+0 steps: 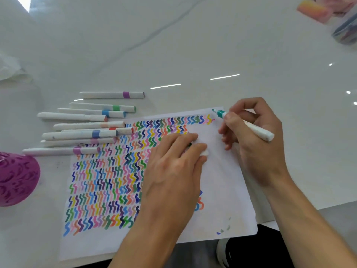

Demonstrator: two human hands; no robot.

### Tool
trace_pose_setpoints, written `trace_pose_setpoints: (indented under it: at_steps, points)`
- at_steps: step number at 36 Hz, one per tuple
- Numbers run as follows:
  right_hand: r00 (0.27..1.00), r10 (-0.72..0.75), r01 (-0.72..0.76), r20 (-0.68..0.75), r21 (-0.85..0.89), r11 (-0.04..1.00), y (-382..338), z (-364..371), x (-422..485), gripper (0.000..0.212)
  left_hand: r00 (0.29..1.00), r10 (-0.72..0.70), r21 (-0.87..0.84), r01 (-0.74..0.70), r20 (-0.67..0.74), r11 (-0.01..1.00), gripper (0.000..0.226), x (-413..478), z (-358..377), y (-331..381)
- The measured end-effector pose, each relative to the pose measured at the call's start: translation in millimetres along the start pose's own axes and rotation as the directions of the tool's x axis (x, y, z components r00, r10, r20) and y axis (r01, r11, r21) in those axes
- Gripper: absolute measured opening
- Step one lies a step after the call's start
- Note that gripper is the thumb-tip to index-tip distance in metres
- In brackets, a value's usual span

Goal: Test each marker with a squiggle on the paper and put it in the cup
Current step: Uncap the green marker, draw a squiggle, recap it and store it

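**Teal marker uncapped and poised at the end of the top row**

Nearest the camera, the left hand [173, 167] lies palm-down on the paper [222, 190], fingers loosely curled over a small white piece that looks like the marker's cap [205, 152]; whether it is pinched or just covered cannot be told. The hand's weight pins the sheet flat on the white table [251, 64].

To its right, the right hand [255, 136] holds the teal marker [245, 124] in a writing grip, thumb and forefinger closed near the coloured collar. The marker's long axis runs diagonally: the tip points up and to the left, toward the sheet's far right corner, and the blunt white tail sticks out down and to the right past the knuckles. The tip sits just beyond the last pink squiggle of the top row, at or just over the paper; contact is unclear.

In my judgement the step in hand is the test squiggle itself. Next comes a short zigzag stroke in the narrow blank strip left at that row's end, then recapping.

Farther left, a loose row of capped markers [87, 130] lies roughly parallel, beside the sheet's far left edge. The purple cup [17, 178] stands at the left edge of view, well apart from the teal marker.
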State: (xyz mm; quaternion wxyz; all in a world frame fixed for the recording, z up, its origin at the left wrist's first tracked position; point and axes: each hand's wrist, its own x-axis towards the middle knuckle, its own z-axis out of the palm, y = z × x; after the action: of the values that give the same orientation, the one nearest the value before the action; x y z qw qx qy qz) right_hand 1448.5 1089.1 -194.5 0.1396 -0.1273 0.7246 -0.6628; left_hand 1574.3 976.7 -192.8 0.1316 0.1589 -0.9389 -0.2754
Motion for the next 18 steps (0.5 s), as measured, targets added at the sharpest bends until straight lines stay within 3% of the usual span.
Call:
trace_pose_setpoints:
  at_steps: [7, 18]
  points:
    - [0.996, 0.01, -0.009, -0.088, 0.018, 1.0, 6.2, 2.6, -1.7, 0.009, 1.0, -0.015, 0.002, 0.015, 0.007, 1.0, 0.018, 1.3, -0.2, 0.6]
    - [0.994, 0.006, -0.017, -0.106, -0.101, 0.995, 6.2, 6.4, 0.1, 0.014, 0.999, -0.05, -0.016, 0.051, 0.018, 0.999, 0.019, 3.0, -0.3, 2.6]
